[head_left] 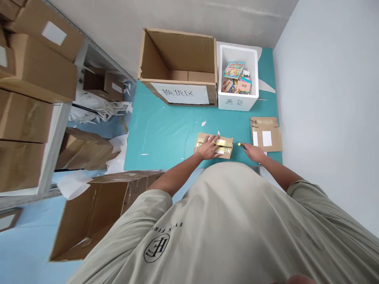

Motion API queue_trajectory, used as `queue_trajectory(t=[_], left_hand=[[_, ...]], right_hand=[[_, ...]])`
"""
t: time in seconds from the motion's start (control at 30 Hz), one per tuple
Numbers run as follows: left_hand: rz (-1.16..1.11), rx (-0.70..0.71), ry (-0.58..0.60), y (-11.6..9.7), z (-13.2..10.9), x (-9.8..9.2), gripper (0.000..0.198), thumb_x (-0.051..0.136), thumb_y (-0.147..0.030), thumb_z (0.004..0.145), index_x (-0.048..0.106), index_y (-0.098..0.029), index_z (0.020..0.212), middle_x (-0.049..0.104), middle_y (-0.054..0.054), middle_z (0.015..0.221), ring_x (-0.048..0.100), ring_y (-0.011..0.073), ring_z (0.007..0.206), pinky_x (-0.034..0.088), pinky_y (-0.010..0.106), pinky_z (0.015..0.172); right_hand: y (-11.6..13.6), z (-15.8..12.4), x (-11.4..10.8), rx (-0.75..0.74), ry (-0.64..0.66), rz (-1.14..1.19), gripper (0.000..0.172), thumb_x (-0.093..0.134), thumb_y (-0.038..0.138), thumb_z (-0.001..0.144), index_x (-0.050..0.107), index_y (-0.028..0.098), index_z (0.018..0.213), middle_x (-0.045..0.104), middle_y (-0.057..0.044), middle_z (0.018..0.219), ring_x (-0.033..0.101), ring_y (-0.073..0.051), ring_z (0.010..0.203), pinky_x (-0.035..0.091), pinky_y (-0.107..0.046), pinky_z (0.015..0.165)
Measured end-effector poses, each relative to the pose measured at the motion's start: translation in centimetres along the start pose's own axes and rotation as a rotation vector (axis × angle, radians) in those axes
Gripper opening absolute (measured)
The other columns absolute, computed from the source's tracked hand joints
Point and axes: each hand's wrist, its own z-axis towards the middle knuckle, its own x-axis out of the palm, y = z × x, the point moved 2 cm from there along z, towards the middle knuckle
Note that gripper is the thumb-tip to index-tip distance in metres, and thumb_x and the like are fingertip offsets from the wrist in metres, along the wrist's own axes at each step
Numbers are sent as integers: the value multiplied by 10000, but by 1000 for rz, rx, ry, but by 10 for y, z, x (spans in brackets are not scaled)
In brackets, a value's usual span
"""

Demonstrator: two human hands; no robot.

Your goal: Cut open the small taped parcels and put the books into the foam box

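Observation:
A small taped cardboard box (227,153) with white labels lies near the front edge of the teal table. My left hand (209,147) rests on top of it, fingers spread over the tape and labels. In my right hand (254,152) is a black and yellow utility knife (241,145), its tip pointing left at the box's right end. Whether the blade touches the cardboard is too small to tell. A flattened cardboard mailer (274,138) with white labels lies just beyond my right hand.
At the back of the teal table (160,130) stand a large open carton (177,94) and a white foam box (238,103) holding colourful packets (234,70). Shelves of cartons (38,63) line the left. An open carton (97,213) sits on the floor; a wall (325,98) bounds the right.

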Motion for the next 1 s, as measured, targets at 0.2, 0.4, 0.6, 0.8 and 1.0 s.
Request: queue_trajectory(t=[0.2, 0.4, 0.6, 0.8, 1.0], left_hand=[[-30, -6, 5, -14, -2, 3, 770, 795, -808, 1013, 854, -202, 1484, 371, 270, 1963, 368, 580, 1787, 245, 807, 1454], [-58, -139, -12, -13, 0, 7, 789, 737, -770, 1055, 787, -204, 1603, 342, 248, 1984, 302, 619, 1811, 200, 849, 1432], [-56, -327, -72, 17, -1, 8, 886, 652, -809, 1087, 708, -151, 1676, 278, 289, 1994, 270, 645, 1812, 185, 878, 1407], [-43, -315, -76, 18, -8, 12, 897, 618, -859, 1081, 707, -177, 1656, 277, 275, 2000, 222, 625, 1835, 162, 872, 1413], [-41, -316, -76, 14, -10, 16, 861, 611, -836, 1093, 711, -180, 1641, 279, 282, 1997, 221, 626, 1836, 169, 884, 1403]], right_hand=[[1, -21, 11, 44, -7, -76, 622, 473, 399, 1261, 443, 266, 1867, 749, -196, 1616, 810, -324, 1239, 587, -379, 1007], [0, -24, -4, 72, -7, -261, 630, 352, 229, 1237, 441, 242, 1860, 751, -238, 1512, 816, -331, 1185, 585, -389, 967], [-54, -34, 9, 175, -138, 132, 520, 500, 307, 1211, 598, 219, 1714, 780, -198, 1516, 788, -353, 1258, 608, -412, 996], [-55, -17, 82, 518, -44, 849, 173, 657, 197, 1013, 680, 227, 1182, 722, -9, 916, 748, -225, 861, 616, -304, 788], [-46, -7, 118, 686, -156, 1089, 133, 643, 331, 966, 591, 291, 1082, 578, 53, 824, 698, -199, 722, 602, -290, 670]])
